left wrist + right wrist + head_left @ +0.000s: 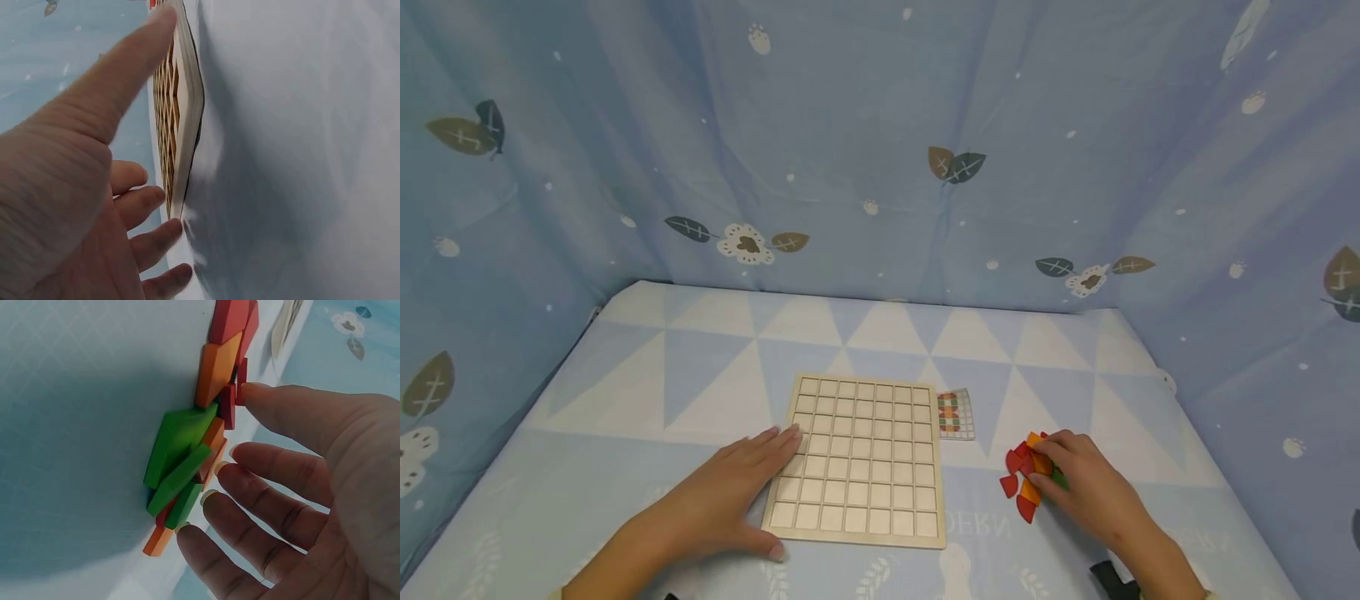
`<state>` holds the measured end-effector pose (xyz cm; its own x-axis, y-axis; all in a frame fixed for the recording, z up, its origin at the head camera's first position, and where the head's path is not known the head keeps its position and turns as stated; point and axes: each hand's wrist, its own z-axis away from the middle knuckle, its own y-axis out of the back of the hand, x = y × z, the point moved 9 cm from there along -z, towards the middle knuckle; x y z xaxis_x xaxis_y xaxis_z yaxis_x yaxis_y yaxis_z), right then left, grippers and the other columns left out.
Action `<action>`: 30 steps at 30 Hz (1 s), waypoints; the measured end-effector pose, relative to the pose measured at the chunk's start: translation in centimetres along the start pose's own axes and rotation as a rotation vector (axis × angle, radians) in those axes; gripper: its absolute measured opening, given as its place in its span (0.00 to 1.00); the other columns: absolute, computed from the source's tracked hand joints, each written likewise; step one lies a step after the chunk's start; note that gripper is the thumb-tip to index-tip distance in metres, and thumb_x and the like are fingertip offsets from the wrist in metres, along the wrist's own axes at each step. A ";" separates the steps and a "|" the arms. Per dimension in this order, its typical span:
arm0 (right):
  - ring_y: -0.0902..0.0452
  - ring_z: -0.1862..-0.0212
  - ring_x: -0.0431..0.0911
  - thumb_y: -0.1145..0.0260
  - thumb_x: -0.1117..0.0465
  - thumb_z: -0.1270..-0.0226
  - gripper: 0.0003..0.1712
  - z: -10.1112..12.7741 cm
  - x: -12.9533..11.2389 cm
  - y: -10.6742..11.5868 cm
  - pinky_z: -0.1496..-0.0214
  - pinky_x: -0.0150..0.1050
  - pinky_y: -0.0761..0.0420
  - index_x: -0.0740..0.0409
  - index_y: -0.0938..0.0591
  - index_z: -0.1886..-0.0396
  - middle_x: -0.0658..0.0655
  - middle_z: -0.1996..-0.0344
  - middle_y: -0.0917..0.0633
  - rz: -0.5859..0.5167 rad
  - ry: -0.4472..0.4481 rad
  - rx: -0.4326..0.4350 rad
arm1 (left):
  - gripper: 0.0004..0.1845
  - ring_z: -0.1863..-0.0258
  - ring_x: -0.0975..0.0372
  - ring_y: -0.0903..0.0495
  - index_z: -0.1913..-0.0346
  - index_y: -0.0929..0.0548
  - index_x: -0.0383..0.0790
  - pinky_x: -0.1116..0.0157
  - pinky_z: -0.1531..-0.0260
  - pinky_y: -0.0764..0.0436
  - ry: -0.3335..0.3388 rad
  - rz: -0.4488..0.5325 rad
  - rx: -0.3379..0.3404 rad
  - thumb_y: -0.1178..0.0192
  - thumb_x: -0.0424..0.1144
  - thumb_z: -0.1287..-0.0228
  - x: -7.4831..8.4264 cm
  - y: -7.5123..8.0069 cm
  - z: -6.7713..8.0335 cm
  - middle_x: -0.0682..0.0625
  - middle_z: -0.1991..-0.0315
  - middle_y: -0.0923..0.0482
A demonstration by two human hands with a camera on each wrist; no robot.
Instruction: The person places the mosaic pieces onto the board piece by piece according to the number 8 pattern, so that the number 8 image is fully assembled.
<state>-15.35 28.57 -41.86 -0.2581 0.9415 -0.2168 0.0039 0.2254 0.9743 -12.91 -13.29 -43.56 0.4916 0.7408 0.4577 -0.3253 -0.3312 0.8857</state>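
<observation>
Left hand [722,500] lies flat, fingers straight, against the near-left edge of the wooden grid board [865,458]. Right hand [1086,483], fingers extended, touches the coloured pieces [1026,479] right of the board.

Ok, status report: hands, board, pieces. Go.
Left hand flat, resting on the board at its left edge. Right hand open, fingers touching the pieces. Board squares all empty. Pattern card beside the board, nothing in the way.

- I am seeing the wooden grid board [865,462] lying flat, its squares all bare.
- The red, orange and green pieces [1028,475] are sitting piled just right of it.
</observation>
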 end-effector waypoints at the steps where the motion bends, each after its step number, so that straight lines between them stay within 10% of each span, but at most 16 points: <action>1: 0.24 0.49 0.51 0.17 0.56 0.42 0.25 -0.1 0.0 0.0 0.49 0.49 0.15 0.60 0.12 0.47 0.53 0.53 0.17 0.002 0.001 0.000 | 0.69 0.19 0.45 0.45 0.17 0.42 0.40 0.37 0.28 0.40 0.001 -0.004 -0.006 0.25 0.73 0.56 0.0 -0.2 -0.1 0.48 0.17 0.46; 30: 0.24 0.53 0.53 0.19 0.60 0.41 0.15 -0.6 1.7 -0.9 0.49 0.54 0.16 0.58 0.12 0.56 0.51 0.60 0.18 0.033 -0.120 -0.122 | 0.68 0.20 0.47 0.44 0.18 0.42 0.34 0.43 0.31 0.32 0.014 0.043 0.018 0.21 0.66 0.55 -0.5 -0.6 0.2 0.45 0.15 0.51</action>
<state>-16.40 29.83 -43.11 -0.1425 0.9728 -0.1829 -0.1084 0.1683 0.9798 -12.77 -13.56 -44.32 0.4662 0.7336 0.4945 -0.3318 -0.3732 0.8664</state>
